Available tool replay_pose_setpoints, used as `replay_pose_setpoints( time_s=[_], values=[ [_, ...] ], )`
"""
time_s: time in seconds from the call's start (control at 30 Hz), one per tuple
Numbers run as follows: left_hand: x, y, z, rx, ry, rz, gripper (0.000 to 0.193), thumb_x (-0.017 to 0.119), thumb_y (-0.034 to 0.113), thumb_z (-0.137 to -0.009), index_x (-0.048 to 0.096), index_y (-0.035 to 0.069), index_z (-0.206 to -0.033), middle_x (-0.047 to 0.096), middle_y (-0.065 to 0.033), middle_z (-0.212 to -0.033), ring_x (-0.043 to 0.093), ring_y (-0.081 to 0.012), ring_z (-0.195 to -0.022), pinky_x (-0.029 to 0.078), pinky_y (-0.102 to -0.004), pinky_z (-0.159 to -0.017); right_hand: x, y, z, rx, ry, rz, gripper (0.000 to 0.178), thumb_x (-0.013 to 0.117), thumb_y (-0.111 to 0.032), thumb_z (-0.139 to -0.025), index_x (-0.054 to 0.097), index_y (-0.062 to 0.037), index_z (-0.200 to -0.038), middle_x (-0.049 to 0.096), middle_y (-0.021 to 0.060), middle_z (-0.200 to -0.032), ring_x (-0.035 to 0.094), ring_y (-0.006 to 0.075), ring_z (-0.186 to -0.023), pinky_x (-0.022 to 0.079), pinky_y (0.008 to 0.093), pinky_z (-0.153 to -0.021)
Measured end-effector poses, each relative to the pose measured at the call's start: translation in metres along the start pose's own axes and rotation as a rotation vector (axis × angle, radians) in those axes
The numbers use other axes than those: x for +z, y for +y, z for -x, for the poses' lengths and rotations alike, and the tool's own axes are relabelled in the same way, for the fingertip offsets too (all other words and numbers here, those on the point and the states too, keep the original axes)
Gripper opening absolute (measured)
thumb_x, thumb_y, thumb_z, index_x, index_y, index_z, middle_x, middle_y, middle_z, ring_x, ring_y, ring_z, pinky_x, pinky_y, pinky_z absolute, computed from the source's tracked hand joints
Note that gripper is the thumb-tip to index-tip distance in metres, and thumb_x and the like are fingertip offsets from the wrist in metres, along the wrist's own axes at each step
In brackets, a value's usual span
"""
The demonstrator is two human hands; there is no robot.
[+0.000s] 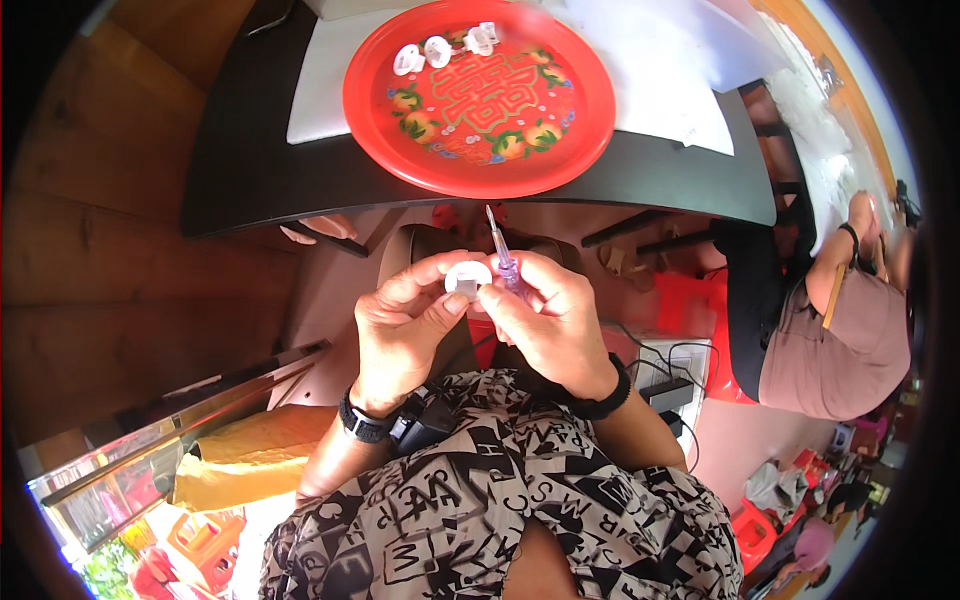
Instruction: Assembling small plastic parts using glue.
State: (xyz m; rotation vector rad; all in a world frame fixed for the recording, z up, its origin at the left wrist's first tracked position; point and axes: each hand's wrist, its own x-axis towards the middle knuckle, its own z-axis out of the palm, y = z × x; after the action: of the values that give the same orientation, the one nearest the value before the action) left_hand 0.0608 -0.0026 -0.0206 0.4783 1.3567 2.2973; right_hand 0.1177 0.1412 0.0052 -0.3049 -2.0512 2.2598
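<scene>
Between my two hands, above my lap, is a small round white plastic part (467, 278). My left hand (400, 325) pinches it by its left side with thumb and fingers. My right hand (548, 318) has its thumb against the part's right edge. In that same hand's fingers lies a screwdriver (505, 262) with a clear purple handle, its metal tip pointing up and away from me. Just beyond the tip stands a round red tray (480, 182) with a fruit pattern. Several similar white parts (437, 52) lie at its far left.
The tray sits on a black table (680, 190) partly covered with white sheets (320, 90). At the right, another person (840, 340) sits near white material. A white box with black cables (680, 375) is on the right. Red stools (755, 530) and a yellow cloth (245, 455) are lower down.
</scene>
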Motion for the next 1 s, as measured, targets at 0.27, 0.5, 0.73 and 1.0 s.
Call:
replay_pose_setpoints(
  time_s=[0.27,0.5,0.73,1.0],
  values=[
    [-0.006,-0.004,-0.002,-0.029,0.035,0.096,0.029,0.058,-0.005,-0.085,0.056,-0.006,-0.114,0.061,-0.0158,-0.110,0.060,-0.0198,-0.099,0.050,-0.0344,-0.089,-0.008,0.003,-0.002,-0.009,0.036,0.103,0.016,0.059,-0.008,-0.088,0.055,0.0024,-0.100,0.051,-0.0015,-0.072,0.042,0.0028,-0.064,0.038,0.0190,-0.055],
    [-0.009,-0.006,-0.005,0.046,-0.024,0.012,0.028,0.057,-0.004,-0.086,0.056,-0.005,-0.114,0.059,-0.0158,-0.115,0.059,-0.0209,-0.101,0.050,-0.0356,-0.089,0.002,0.005,-0.008,-0.041,-0.005,0.139,0.008,0.060,-0.004,-0.086,0.055,0.0002,-0.091,0.048,-0.0032,-0.070,0.040,0.0018,-0.061,0.036,0.0193,-0.052],
    [-0.011,-0.006,-0.008,0.011,0.038,0.072,0.027,0.057,-0.004,-0.086,0.057,-0.003,-0.113,0.062,-0.0148,-0.109,0.059,-0.0196,-0.100,0.050,-0.0347,-0.088,-0.003,0.000,-0.006,0.077,-0.050,0.067,0.011,0.054,-0.007,-0.091,0.055,0.0026,-0.095,0.047,-0.0015,-0.067,0.041,0.0034,-0.059,0.037,0.0214,-0.051],
    [-0.014,-0.004,-0.010,0.022,0.136,0.120,0.024,0.063,0.002,-0.082,0.060,-0.005,-0.105,0.061,-0.0224,-0.107,0.064,-0.0230,-0.086,0.052,-0.0322,-0.076,-0.023,0.007,0.005,-0.164,-0.080,0.422,0.024,0.054,0.001,-0.086,0.056,0.0062,-0.109,0.057,0.0135,-0.083,0.055,0.0202,-0.066,0.045,0.0269,-0.061]
  ],
)
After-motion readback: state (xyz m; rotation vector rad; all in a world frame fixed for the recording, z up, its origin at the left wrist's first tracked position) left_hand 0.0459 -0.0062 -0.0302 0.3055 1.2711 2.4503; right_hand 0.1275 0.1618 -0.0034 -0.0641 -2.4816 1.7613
